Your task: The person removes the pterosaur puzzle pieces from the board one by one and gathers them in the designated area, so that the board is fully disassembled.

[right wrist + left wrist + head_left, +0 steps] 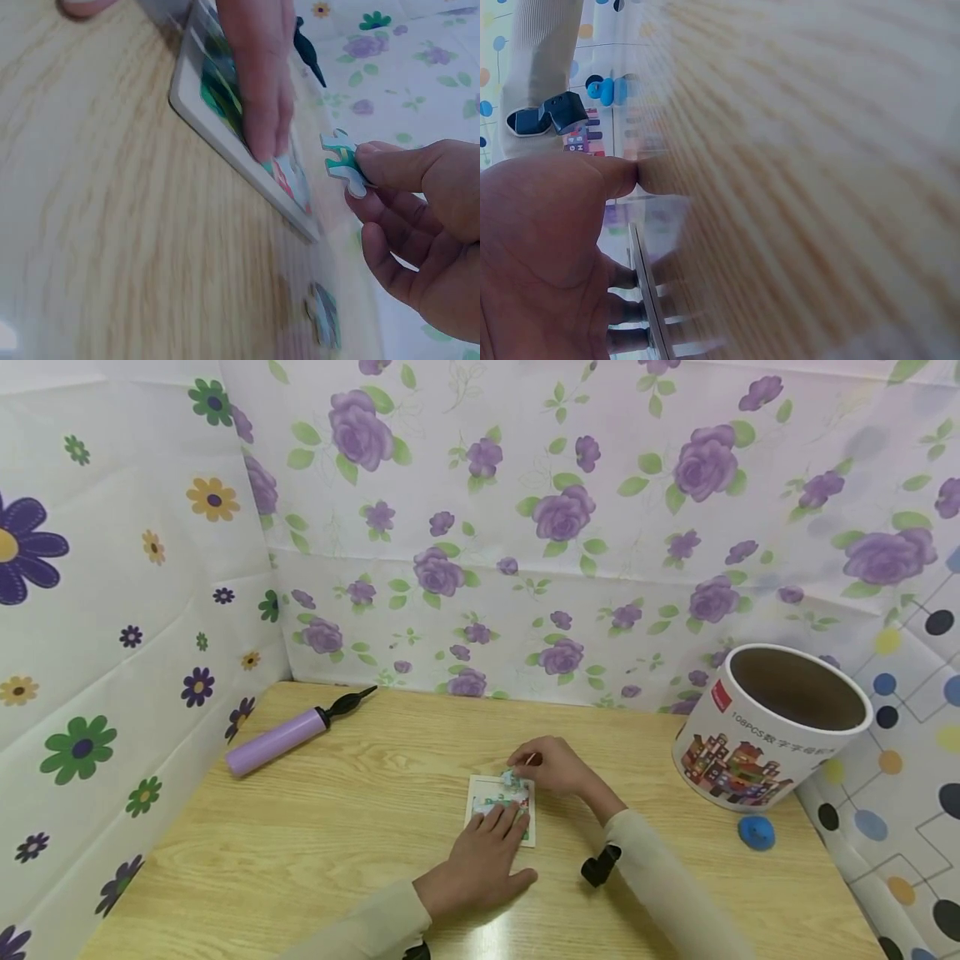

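Roughly, left to right:
Left hand [480,860]: fingers flat, pressing the puzzle board [501,810] down mid-tabletop, toward the near edge.
Right hand [551,766]: pinching one puzzle piece [342,160] just above the board's far edge.
Progress: board looks partly filled; this piece is not yet seated.
Right wrist view only: another loose piece [324,315] on the table [300,827] beside the board.
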`<action>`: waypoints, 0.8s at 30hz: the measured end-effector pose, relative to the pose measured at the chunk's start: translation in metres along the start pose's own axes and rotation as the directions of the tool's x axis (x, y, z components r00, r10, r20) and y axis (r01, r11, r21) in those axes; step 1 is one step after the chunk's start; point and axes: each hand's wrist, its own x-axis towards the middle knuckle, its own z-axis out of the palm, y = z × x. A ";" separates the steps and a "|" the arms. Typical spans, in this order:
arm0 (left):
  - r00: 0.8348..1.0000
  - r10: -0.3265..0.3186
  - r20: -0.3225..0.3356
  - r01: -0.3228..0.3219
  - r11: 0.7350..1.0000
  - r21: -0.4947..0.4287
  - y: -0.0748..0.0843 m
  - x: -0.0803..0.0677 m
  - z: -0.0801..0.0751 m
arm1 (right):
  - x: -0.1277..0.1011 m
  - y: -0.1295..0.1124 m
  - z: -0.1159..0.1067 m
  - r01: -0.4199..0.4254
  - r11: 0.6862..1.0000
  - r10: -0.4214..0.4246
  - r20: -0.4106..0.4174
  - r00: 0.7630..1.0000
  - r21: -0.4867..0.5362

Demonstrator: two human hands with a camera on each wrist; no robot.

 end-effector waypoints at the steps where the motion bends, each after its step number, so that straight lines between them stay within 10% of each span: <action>1: 1.000 0.002 -0.003 -0.002 1.000 -0.001 0.000 0.000 0.000 | -0.002 0.001 -0.002 -0.005 1.000 0.005 -0.004 1.000 0.003; 24: 0.999 0.007 -0.043 -0.008 1.000 -0.026 0.000 0.002 0.004 | -0.063 0.041 -0.040 -0.093 0.993 0.085 -0.104 0.991 -0.078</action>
